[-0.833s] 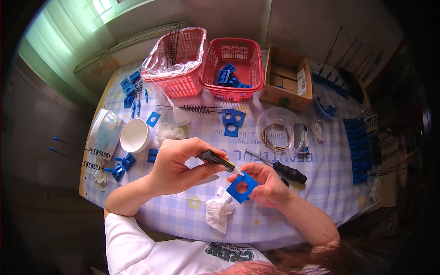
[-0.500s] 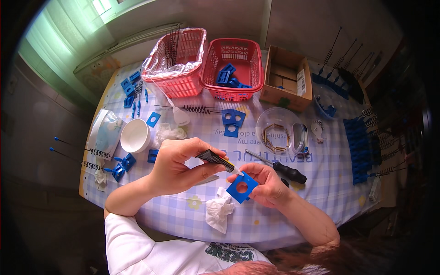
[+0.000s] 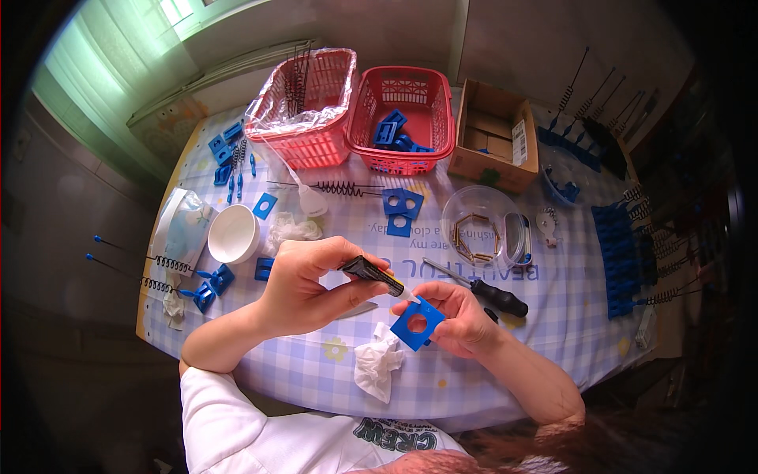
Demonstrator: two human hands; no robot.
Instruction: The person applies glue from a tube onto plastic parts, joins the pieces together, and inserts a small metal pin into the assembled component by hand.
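Between the fingers of my left hand [image 3: 312, 284] is a black glue tube [image 3: 368, 273] with a pale nozzle, tilted down to the right. Its tip meets the upper edge of a blue square plate [image 3: 407, 332] with a round hole, or sits just above it. My right hand [image 3: 462, 320] pinches that plate by its right side, holding it above the table. Below the plate lies a crumpled white tissue [image 3: 377, 370]. A screwdriver [image 3: 501, 298] with a black handle rests just beyond my right hand. More blue holed plates [image 3: 399, 226] overlap farther back.
Two red baskets [image 3: 316, 150] [image 3: 400, 163] and a cardboard box [image 3: 489, 170] line the back. A white bowl [image 3: 234, 235] stands left, near blue parts with springs [image 3: 207, 292]. A clear tub [image 3: 472, 197] holds brass-coloured rods. Blue pieces with black springs [image 3: 620, 261] line the right edge.
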